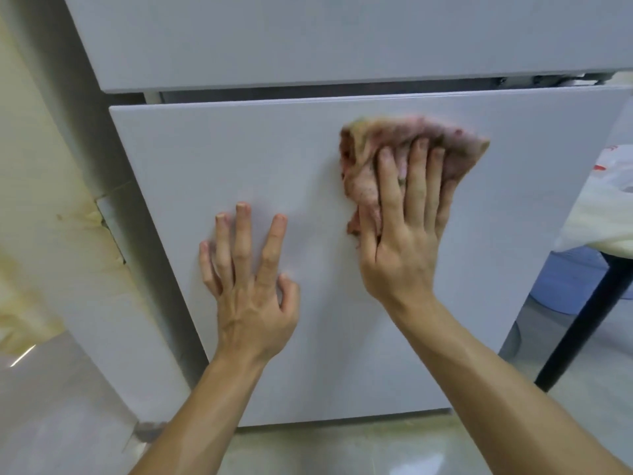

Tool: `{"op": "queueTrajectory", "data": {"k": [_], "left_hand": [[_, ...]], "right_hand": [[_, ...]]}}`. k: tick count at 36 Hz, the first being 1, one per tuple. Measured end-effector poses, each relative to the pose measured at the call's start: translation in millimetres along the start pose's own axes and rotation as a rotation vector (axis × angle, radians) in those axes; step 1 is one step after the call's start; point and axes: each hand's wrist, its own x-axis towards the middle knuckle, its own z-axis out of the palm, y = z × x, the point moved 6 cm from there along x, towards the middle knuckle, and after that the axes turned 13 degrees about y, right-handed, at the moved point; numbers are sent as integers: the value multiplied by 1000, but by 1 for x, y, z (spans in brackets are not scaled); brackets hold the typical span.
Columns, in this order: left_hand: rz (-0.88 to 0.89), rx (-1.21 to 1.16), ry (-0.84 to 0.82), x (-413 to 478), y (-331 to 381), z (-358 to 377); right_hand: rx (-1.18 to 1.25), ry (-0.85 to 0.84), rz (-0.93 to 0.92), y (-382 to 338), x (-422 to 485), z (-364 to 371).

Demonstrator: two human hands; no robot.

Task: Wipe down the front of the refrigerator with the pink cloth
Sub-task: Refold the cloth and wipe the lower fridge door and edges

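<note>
Pressing pink cloth (pixel 394 133) near door's (pixel 222 159) top edge, right hand (pixel 402 248); left hand (pixel 251 293) flat.

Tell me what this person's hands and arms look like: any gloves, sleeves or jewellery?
No gloves: the left hand and the right hand are bare, with short, unpainted nails. The left forearm and the right forearm are bare too; no sleeve, watch or bracelet shows within the picture. No ring is clearly visible.

White refrigerator (pixel 212 159), lower door: right hand (pixel 404 241) pressing pink cloth (pixel 387 149) flat against it; left hand (pixel 250 286) resting with fingers spread, alongside.
</note>
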Motion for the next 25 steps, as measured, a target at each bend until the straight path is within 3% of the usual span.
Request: {"op": "queueTrajectory", "data": {"k": [7, 13, 17, 25], "left_hand": [[19, -41, -3, 1, 19, 11], [19, -30, -2, 2, 26, 14], [27, -39, 18, 2, 29, 13], [13, -51, -1, 6, 32, 16]], "right_hand": [[-74, -380, -355, 55, -166, -35], [-84, -459, -363, 69, -166, -46], [-72, -403, -250, 64, -130, -43], [24, 33, 335, 54, 36, -25]]}}
